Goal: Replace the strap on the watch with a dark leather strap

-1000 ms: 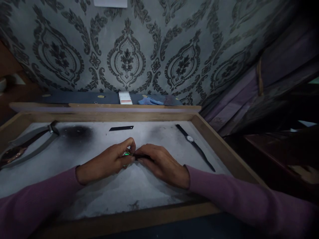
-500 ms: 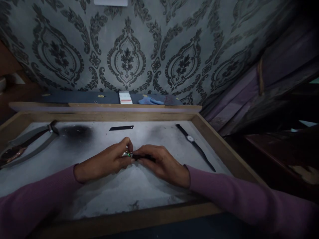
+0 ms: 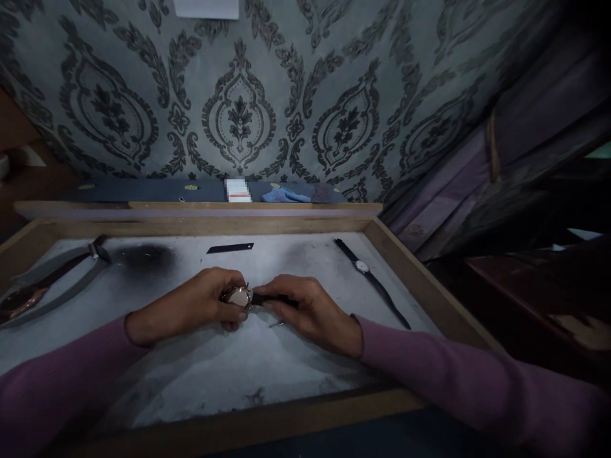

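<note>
Between my hands is a wristwatch with a rose-gold rim and a pale, shiny round face or back. My left hand grips its case from the left, thumb below and fingers above. Its dark strap is pinched in my right hand, which covers most of the strap's length. A small thin metal piece shows just below my right fingers; I cannot tell whether it lies on the tray or is held. Beyond my hands a dark snap-off cutter blade lies flat on the white surface.
A wood-rimmed tray surrounds the work. To the right lies a black-strapped watch; at the far left is a large brown watch. Behind the rim are a small box and a blue cloth, below a patterned wall.
My left hand has shifted slightly left and turned, so more of the watch case shows. The thin metal piece has come into view below my right hand, which stays on the strap.
</note>
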Demonstrator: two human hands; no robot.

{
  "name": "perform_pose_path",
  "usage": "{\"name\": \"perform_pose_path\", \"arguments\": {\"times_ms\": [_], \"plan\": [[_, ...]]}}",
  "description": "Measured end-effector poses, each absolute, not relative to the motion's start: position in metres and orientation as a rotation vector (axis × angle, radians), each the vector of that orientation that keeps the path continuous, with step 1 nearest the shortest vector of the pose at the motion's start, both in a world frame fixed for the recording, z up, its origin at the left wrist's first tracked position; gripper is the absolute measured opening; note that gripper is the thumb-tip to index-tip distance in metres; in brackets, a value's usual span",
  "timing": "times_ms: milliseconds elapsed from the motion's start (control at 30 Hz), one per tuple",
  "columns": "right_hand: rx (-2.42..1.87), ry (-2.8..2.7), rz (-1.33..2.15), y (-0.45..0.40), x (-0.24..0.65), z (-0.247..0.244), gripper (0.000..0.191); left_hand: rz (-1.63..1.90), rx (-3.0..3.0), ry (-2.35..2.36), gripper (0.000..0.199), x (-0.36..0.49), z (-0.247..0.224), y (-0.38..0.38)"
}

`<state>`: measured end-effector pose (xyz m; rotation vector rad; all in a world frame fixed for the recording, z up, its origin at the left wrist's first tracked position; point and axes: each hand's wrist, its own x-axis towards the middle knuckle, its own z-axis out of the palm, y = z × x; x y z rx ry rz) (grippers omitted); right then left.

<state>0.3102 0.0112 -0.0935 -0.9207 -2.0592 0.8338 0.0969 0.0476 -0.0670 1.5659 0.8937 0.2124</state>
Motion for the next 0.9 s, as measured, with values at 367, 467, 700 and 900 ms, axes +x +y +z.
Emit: {"name": "perform_pose_path", "arguments": {"times_ms": [367,467,700,900], "plan": [[-0.854,-2.085,0.765,0.0121,0.3103,-0.0934,0.021,0.166,1.713,0.820,0.004,0.0922,-0.0714,0.0454],[-0.859,-2.100,0.776,0.0119,0.3107,-0.0925,0.020,0.163,1.723,0.827,0.008,0.0916,-0.0722,0.0459],[-0.944,-2.041,0.948,0.0117,0.3101,-0.0889,0.009,0.168,1.672,0.858,0.018,0.0958,-0.0698,0.0465],[-0.956,-2.037,0.906,0.0134,0.3098,-0.0909,0.007,0.167,1.672,0.853,0.021,0.0970,-0.0676,0.0462]]}}
